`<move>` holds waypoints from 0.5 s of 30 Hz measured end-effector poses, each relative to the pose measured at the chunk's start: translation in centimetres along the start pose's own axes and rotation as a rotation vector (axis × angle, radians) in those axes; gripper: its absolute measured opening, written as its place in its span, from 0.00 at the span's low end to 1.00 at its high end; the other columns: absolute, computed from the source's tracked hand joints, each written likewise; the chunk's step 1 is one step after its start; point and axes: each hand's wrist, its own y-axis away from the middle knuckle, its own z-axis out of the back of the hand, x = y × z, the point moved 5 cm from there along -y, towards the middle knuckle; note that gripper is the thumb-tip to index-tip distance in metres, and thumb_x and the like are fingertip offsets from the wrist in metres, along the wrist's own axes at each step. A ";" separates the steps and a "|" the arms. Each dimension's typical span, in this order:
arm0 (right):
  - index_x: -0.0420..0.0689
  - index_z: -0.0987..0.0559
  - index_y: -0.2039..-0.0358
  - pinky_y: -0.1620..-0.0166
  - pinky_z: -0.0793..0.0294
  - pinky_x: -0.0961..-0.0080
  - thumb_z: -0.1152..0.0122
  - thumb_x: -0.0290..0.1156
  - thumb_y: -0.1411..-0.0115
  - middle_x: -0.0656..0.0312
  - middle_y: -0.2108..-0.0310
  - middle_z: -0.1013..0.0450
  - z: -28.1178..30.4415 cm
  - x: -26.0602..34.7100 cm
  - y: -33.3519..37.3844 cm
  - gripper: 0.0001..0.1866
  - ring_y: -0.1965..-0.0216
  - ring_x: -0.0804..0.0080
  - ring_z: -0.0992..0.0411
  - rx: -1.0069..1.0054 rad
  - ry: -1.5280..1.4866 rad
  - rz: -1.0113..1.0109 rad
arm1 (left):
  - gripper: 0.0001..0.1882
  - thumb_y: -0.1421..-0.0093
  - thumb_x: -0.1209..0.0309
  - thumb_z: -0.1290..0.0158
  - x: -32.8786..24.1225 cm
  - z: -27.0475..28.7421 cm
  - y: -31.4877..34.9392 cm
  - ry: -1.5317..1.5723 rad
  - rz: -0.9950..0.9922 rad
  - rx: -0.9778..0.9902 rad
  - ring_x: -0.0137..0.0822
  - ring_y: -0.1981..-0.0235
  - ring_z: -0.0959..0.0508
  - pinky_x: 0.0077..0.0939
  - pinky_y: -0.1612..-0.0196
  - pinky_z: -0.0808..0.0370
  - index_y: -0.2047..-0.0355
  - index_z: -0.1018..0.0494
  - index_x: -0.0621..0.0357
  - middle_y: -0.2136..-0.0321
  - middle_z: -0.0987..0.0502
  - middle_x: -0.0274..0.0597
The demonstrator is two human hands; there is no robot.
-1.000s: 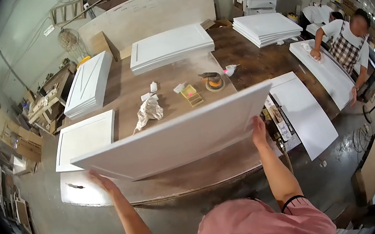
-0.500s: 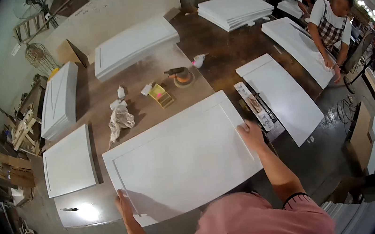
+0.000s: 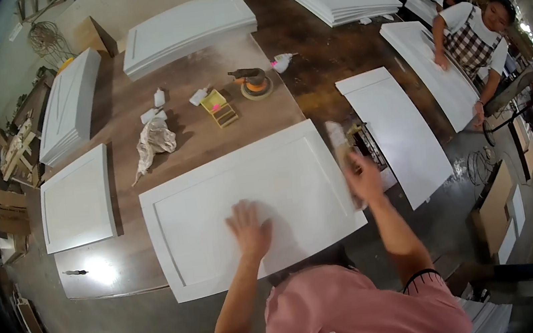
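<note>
A white panel (image 3: 284, 194) with a recessed centre and raised border lies before me on the table's near edge. My left hand (image 3: 250, 228) is laid on it, fingers spread. Past the panel's right edge, my right hand (image 3: 363, 177) is closed round a long, narrow brown-and-white block (image 3: 336, 136). Motion blur and my fingers hide part of the block, so its exact kind is unclear. Right beside it lies a plain white panel (image 3: 396, 129), with dark metal parts (image 3: 364, 143) between the two.
Stacked white panels (image 3: 188, 32) line the far side, with more panels (image 3: 75, 198) at left. An orange-and-black sander (image 3: 254, 84), a yellow box (image 3: 218, 109) and a crumpled cloth (image 3: 155, 141) lie mid-table. At right, a co-worker (image 3: 472, 38) leans over another panel (image 3: 432, 70).
My left hand has moved from the panel's left edge onto its face. My right hand has let go of the panel's right edge and taken hold of the narrow block.
</note>
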 end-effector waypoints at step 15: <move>0.59 0.18 0.49 0.50 0.35 0.52 0.27 0.43 0.48 0.63 0.64 0.22 -7.0 3.7 0.8 0.24 0.57 0.59 0.25 0.131 0.353 0.318 | 0.28 0.36 0.63 0.42 -7.5 -3.5 -7.3 0.000 -0.083 -0.070 0.51 0.26 0.42 0.59 0.24 0.53 0.36 0.30 0.49 0.29 0.36 0.44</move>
